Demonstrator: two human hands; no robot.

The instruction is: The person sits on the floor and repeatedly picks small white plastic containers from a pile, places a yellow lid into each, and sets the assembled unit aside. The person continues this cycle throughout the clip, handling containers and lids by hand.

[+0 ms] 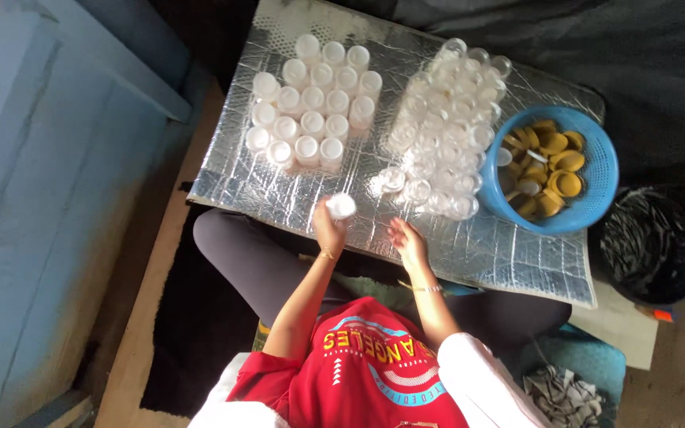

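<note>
My left hand [329,228] is raised just over the near edge of the silver foil-covered board [501,254], and it grips a small white capped jar [341,206]. Beyond it, several white capped jars [311,111] stand in a tight cluster. My right hand [408,242] rests on the foil with its fingers spread and holds nothing. It lies just short of a cluster of several clear, uncapped jars [445,127]; the nearest of them [418,190] is a little ahead of the fingertips.
A blue plastic basket [596,170] with several yellow caps stands at the board's right end. To its right on the floor is a black-lined bin [652,246]. A blue wall or cabinet [49,198] runs along the left. My legs are under the board.
</note>
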